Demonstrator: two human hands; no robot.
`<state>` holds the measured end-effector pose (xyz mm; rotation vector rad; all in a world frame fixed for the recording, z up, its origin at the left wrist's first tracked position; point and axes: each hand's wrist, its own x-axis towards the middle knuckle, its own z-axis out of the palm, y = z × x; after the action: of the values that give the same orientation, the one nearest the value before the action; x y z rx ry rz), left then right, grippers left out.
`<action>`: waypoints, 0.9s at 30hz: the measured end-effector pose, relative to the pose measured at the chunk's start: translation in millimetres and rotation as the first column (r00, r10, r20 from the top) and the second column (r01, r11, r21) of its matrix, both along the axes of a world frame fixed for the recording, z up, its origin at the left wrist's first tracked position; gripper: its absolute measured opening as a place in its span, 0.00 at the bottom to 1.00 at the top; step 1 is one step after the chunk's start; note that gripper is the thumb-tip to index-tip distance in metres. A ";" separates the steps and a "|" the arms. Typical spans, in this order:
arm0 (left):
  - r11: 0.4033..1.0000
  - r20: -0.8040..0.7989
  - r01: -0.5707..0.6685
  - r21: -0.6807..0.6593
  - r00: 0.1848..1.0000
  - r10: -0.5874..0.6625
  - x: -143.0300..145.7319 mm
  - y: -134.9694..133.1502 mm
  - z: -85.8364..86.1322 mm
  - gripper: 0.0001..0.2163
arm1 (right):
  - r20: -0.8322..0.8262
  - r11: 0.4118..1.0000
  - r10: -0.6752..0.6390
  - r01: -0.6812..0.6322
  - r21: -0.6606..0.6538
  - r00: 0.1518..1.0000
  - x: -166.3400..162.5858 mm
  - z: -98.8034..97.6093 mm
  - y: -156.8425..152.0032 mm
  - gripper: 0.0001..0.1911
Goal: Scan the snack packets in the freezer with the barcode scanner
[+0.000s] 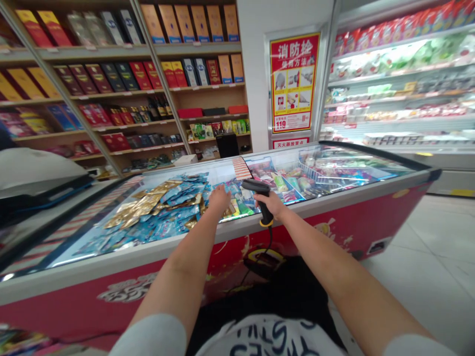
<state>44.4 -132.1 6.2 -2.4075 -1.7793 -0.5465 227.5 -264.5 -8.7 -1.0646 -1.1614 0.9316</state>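
My right hand (273,204) is wrapped around the grip of a black barcode scanner (257,187), whose head points to the left. A cord runs down from the yellow-ringed base of its handle. My left hand (219,199) is over the chest freezer (237,220), at the right edge of a pile of blue and gold packets (166,202). Its fingers are curled, and anything in them is hidden from view. Between my hands, colourful ice-cream packs (239,202) show inside the freezer.
White wire baskets (309,172) hold more packs in the freezer's right part. Shelves of boxed goods (196,89) stand behind it, and a lit refrigerated display (401,104) stands at the right. A black device (44,190) is at the left. Tiled floor (426,247) lies to the right.
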 end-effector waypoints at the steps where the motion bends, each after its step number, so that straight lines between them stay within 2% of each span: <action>1: 1.000 0.001 -0.008 -0.025 1.000 0.008 0.8 6.9 -1.2 0.25 | -0.032 1.000 0.011 -0.011 0.000 0.999 -0.5 -0.2 1.7 0.14; 6: 0.992 -0.059 0.004 -0.123 0.998 -0.012 0.7 33.9 -9.4 0.24 | -0.162 0.999 -0.015 0.007 -0.047 0.987 0.0 -10.0 6.4 0.14; 9: 0.990 -0.112 -0.042 -0.137 0.993 0.027 2.5 38.2 -4.9 0.25 | -0.124 0.999 -0.006 0.001 -0.039 0.992 1.3 -12.6 7.1 0.13; 12: 0.989 -0.138 -0.112 -0.096 0.985 0.098 5.1 31.7 6.4 0.28 | -0.007 0.999 0.011 -0.011 -0.046 1.000 2.4 -11.9 6.5 0.14; 15: 0.997 -0.041 -0.074 -0.034 0.997 0.073 4.0 16.7 12.4 0.24 | 0.134 0.999 0.020 -0.013 -0.052 0.991 3.9 -11.6 6.0 0.16; 19: 0.999 0.149 0.026 -0.041 0.989 -0.020 -5.3 -9.7 2.0 0.18 | 0.211 0.999 0.007 0.000 -0.035 0.978 5.4 -13.3 7.2 0.16; 23: 0.996 0.223 -0.069 -0.058 0.971 0.080 -13.6 -28.2 -12.8 0.17 | 0.223 1.000 0.006 0.000 -0.030 0.975 4.2 -14.8 8.9 0.16; 27: 0.994 0.310 -0.093 -0.055 0.945 0.106 -14.6 -30.2 -17.5 0.17 | 0.210 0.999 0.003 0.008 -0.051 0.978 2.8 -16.4 11.1 0.15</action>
<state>29.8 -162.3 -11.3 -2.3449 -2.0352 -0.9344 230.4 -253.4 -25.1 -1.2285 -1.3143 0.8662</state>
